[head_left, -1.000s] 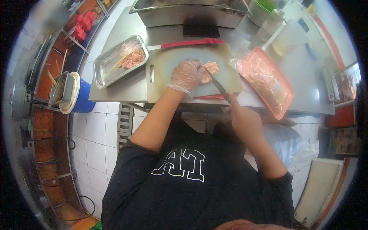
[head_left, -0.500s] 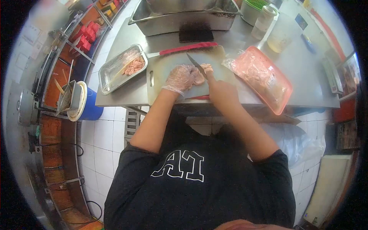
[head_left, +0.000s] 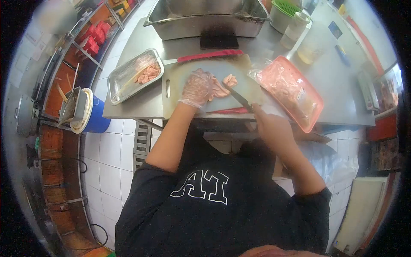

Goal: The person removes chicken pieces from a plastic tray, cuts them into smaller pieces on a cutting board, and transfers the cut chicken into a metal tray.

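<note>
On the pale cutting board (head_left: 171, 100), my left hand (head_left: 197, 88), in a clear plastic glove, presses on a piece of raw meat (head_left: 220, 88) with its fingers together. A smaller meat piece (head_left: 230, 80) lies just to the right. My right hand (head_left: 272, 127) is wrapped round the handle of a knife (head_left: 241, 99), whose tip points up and left near the meat. To the left is a metal tray (head_left: 114, 89) with cut meat. On the right sits a pink tray (head_left: 315, 93) of meat under plastic film.
A large steel container (head_left: 207, 29) stands at the back of the metal table (head_left: 135, 43). A red-handled tool (head_left: 209, 55) lies along the board's far edge. Behind the pink tray are a clear bottle (head_left: 295, 30) and a green basket (head_left: 286, 6). A blue bucket (head_left: 100, 115) stands left.
My right hand and the knife have drawn back toward me and to the right, off the meat. The small piece now lies apart. My left hand has shifted slightly left.
</note>
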